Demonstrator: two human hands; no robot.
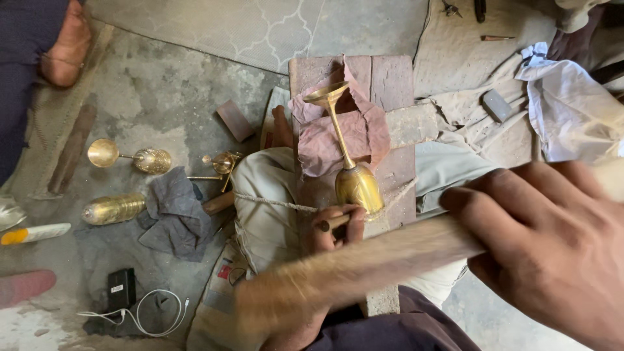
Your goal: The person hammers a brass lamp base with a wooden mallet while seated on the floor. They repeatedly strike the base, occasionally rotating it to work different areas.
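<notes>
Brass goblet (354, 172) lies tilted on a pink cloth (364, 133) over a wooden block (390, 81), its round foot pointing away from the person and its bowl pressed against the left hand (335, 227). That hand is closed around a small dark-tipped punch (327, 224), whose tip touches the bowl's lower edge. Nearer the camera, the right hand (552, 240) is wrapped tight on the handle of a wooden mallet (344, 273), blurred, which crosses just in front of the left hand. A cord (273, 203) runs across the person's knee beside the left hand. Well off to the left of that hand, on the concrete floor (169, 91), lie another brass goblet (130, 157), a ribbed brass cylinder (114, 208), a grey rag (172, 211) and a black charger with white cable (130, 299).
</notes>
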